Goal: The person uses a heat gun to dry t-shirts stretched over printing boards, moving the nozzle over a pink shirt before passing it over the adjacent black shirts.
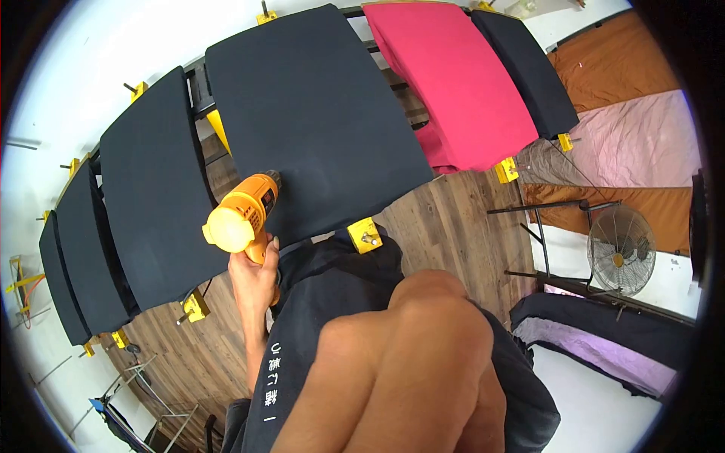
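Observation:
My left hand (253,281) is closed around the handle of an orange cordless drill (245,210). The drill's dark chuck points up and right, over the near left part of a wide black fabric-covered panel (317,121). Close under the camera looms my right hand (415,355), its fingers bent and knuckles foremost. Its fingertips are hidden, so I cannot make out what it holds, if anything. A yellow block with a bolt (365,235) sits at the near edge of the wide panel, against my dark clothing (317,302).
A pink fabric-covered panel (461,83) and a narrow black panel (529,72) lie to the right. More black panels (155,189) stretch left along the frame. A standing fan (621,249) and metal stand (540,226) are at right, above wood flooring (453,226).

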### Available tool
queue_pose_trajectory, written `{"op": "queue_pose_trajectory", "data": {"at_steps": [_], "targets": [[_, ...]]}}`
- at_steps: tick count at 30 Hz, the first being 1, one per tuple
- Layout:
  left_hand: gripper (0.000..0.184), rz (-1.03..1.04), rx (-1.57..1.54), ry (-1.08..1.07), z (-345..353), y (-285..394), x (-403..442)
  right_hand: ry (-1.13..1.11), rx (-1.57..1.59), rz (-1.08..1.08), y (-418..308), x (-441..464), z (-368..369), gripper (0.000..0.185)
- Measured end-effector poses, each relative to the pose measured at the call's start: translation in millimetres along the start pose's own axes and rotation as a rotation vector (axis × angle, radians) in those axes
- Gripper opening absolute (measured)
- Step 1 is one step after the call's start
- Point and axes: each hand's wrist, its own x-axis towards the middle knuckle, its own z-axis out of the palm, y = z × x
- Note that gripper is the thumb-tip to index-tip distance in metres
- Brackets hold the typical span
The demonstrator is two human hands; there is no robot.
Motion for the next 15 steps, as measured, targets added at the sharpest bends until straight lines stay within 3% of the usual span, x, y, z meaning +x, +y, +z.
{"op": "queue_pose_trajectory", "data": {"at_steps": [15], "targets": [[0.022, 0.127, 0.017, 0.034, 7.7, -16.2, 1.8, -0.026, 0.113, -0.123, 16.5, 4.9, 1.9, 0.033]]}}
